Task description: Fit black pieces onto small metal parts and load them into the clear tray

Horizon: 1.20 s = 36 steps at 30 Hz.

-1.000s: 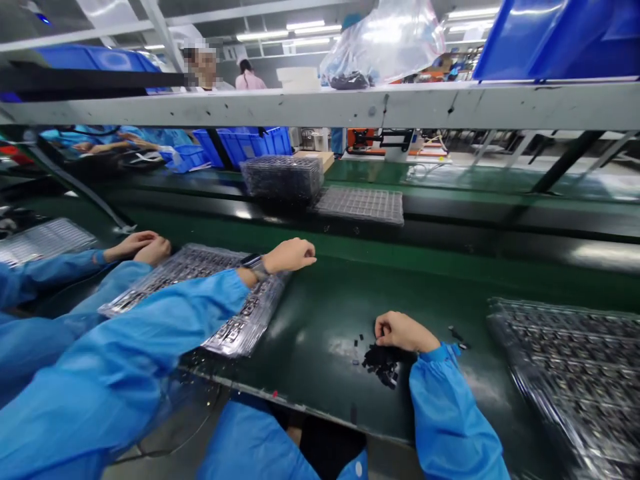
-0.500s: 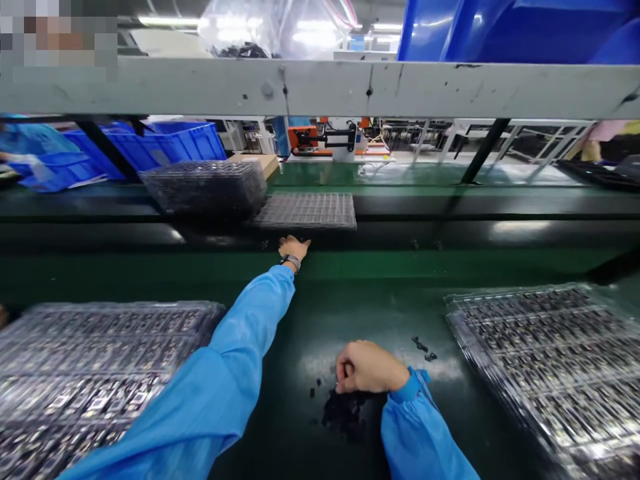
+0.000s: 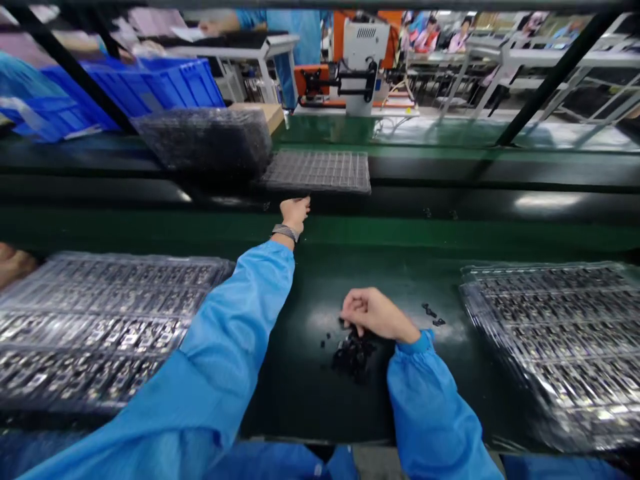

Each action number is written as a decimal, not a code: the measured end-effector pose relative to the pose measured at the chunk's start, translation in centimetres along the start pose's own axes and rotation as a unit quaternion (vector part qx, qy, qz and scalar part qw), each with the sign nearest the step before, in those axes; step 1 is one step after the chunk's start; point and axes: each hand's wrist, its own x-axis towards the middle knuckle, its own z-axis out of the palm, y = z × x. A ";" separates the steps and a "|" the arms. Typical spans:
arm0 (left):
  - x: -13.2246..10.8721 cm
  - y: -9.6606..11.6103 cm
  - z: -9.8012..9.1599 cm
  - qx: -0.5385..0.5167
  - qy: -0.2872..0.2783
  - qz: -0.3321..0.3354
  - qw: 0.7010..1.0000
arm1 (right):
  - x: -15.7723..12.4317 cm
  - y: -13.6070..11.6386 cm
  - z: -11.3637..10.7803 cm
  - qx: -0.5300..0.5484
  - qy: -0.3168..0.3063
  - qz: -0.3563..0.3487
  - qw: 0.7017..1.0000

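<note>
My left hand (image 3: 295,213) stretches across the green conveyor belt (image 3: 400,230), its flat fingers holding nothing. Its fingertips reach just short of a flat, clear grid tray (image 3: 316,172). My right hand (image 3: 375,313) is curled over a heap of small black parts (image 3: 354,357), and the fingers hide whatever they may hold. Several more black pieces (image 3: 433,313) lie to its right. Stacked clear trays of small parts lie on either side: one stack (image 3: 105,320) under my left arm, another (image 3: 550,333) to the right.
A tall stack of dark trays (image 3: 203,140) stands left of the grid tray, before blue plastic crates (image 3: 150,83) and a cardboard box (image 3: 255,113). A white-and-orange machine (image 3: 363,60) stands beyond the belt. Another person's hand (image 3: 14,263) shows at the left edge.
The view has tilted upward, dropping the grey shelf beam out of sight. My left arm now stretches farther toward the grid tray, and my right hand has opened slightly over the black heap.
</note>
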 end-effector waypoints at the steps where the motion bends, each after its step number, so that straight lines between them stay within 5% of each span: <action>1: -1.8 -0.1 -0.4 -0.070 -0.012 -0.014 0.997 | 0.1 -0.1 -0.1 0.050 0.012 -0.002 0.999; 5: -12.0 -0.8 -2.9 -0.317 -0.128 -0.019 0.939 | 0.3 -0.3 -0.2 0.159 0.069 -0.031 0.984; 8: -18.7 -2.3 -4.9 -0.318 -0.171 -0.034 0.932 | 0.4 -0.3 -0.2 0.183 0.090 -0.057 0.977; 10: -21.0 -3.6 -5.6 -0.278 -0.179 -0.041 0.943 | 0.4 -0.2 -0.2 0.187 0.104 -0.069 0.974; 17: -21.4 -6.2 -5.6 -0.227 -0.193 -0.040 0.954 | 0.8 -0.2 0.0 0.191 0.136 -0.061 0.970; 29: -23.2 -6.3 -4.6 -0.198 -0.194 0.000 0.961 | 1.3 0.7 0.0 0.150 0.150 -0.058 0.975; 36: -22.6 -6.9 -4.5 -0.184 -0.169 0.011 0.968 | 2.1 1.6 0.3 -0.038 0.264 -0.049 0.962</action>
